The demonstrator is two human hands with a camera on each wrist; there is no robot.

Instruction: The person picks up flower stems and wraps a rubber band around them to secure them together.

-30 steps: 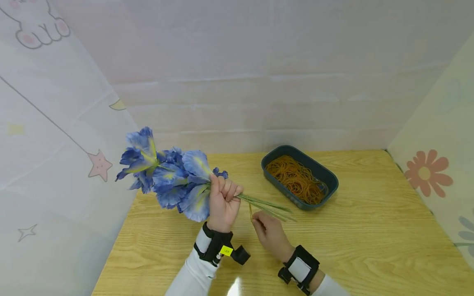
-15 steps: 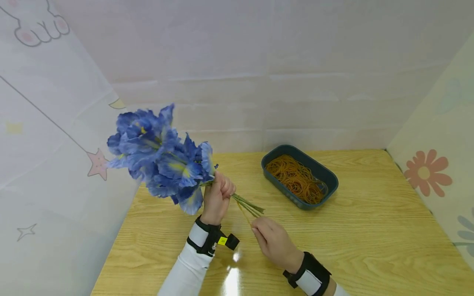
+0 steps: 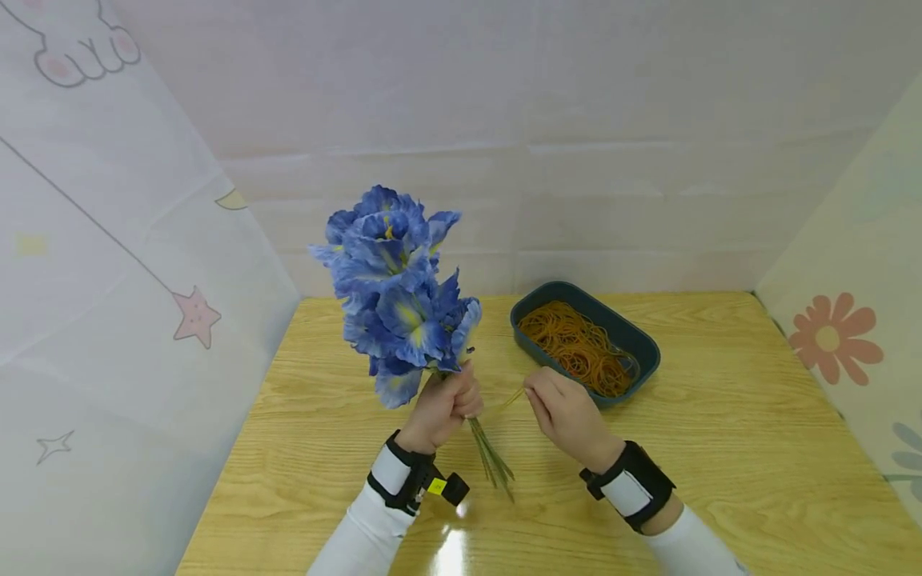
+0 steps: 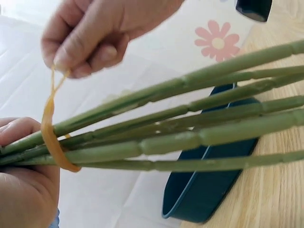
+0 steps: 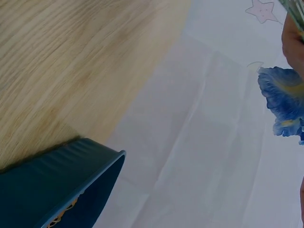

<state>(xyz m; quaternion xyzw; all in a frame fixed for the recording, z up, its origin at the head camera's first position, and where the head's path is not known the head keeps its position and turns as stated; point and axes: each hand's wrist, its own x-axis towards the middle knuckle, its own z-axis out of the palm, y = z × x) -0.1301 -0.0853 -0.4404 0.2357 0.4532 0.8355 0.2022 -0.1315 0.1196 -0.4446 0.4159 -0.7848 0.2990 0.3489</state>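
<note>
My left hand grips a bunch of blue artificial irises just below the blooms, which stand up and lean a little left. Their green stems stick out below the fist, toward the lower right in the head view. A yellow-brown rubber band is looped round the stems close to the left hand, as the left wrist view shows. My right hand pinches one end of that band and stretches it away from the stems. In the right wrist view only some petals show at the right edge.
A dark teal plastic basket with a tangle of rubber bands stands on the wooden table, right behind my right hand. Patterned white sheets hang at the back and both sides.
The bouquet has swung from lying leftward to more upright, its stems now pointing down. My right hand has moved right and up, still pinching the stretched band.
</note>
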